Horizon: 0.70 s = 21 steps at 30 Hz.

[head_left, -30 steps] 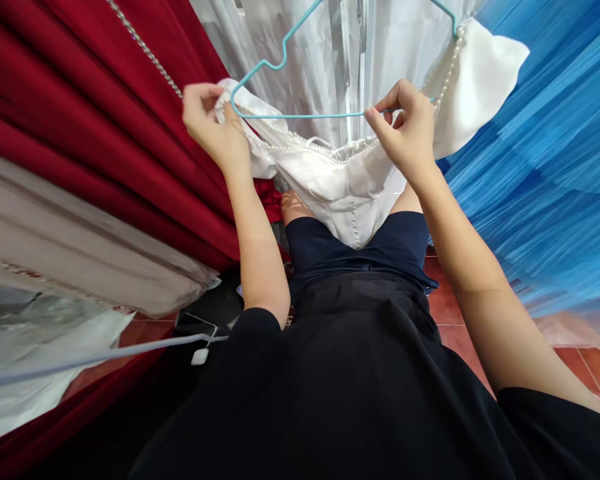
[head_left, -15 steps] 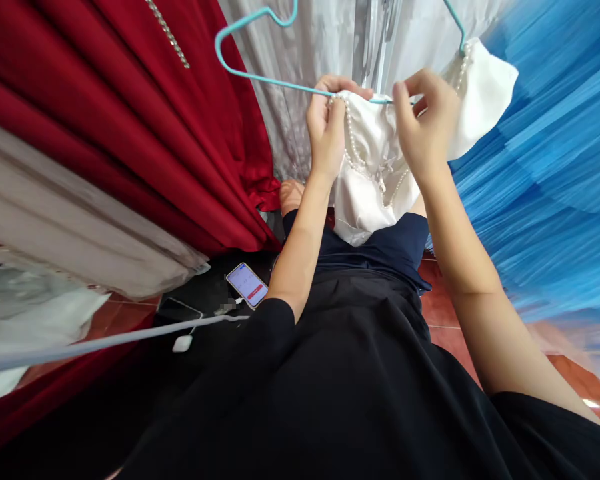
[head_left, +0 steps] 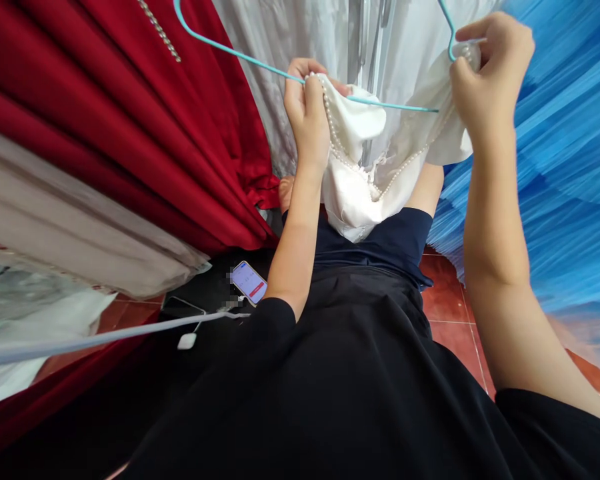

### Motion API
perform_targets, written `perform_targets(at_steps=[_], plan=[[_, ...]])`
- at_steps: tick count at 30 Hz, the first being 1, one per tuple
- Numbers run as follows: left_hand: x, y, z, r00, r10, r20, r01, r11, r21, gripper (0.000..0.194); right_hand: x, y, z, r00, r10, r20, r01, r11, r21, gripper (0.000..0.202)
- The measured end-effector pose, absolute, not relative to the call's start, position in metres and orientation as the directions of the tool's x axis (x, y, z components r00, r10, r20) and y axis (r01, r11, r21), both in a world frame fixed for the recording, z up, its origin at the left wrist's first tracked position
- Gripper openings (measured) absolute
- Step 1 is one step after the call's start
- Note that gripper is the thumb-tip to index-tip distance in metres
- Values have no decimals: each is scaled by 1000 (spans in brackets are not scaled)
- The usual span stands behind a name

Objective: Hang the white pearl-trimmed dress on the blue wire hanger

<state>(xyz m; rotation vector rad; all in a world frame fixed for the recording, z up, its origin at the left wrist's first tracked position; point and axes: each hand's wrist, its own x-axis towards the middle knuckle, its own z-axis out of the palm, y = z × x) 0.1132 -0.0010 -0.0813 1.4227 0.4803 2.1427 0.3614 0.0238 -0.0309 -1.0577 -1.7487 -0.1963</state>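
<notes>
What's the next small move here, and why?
I'd probably ease the right hand inward, sliding the white garment off the teal hanger's right corner: that hand pinches the fabric there, while the left hand holds the other pearl-trimmed side well in from the hanger's bare left end.

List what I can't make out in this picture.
Hanger top: head view, cut off by the upper edge.
Hanger's right corner: head view, hidden by the white garment.
Phone text: head view, too small to read.
Blue fabric: head view, cut off by right edge.
</notes>
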Motion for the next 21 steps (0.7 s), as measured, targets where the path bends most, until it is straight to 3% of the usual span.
perform_targets(at_steps=[4,10,14,18,21], plan=[[114,-1,-81,-336,670,662,-224,-740,635,35,368,13,-16,-124,525,842,564,735,-376,27],[114,5,-87,-356,598,718,-152,-795,588,17,364,-1,-3,-188,545,817,598,724,-345,32],[109,6,-86,-383,572,725,-37,-794,607,34,368,-14,2,-201,642,740,711,616,-341,29],[107,4,-84,-388,608,693,-8,-754,657,38,364,-35,12,-163,659,734,800,524,-292,20],[106,2,-84,-392,620,680,-16,-743,669,39,357,-53,23,-181,771,610,812,467,-350,22]])
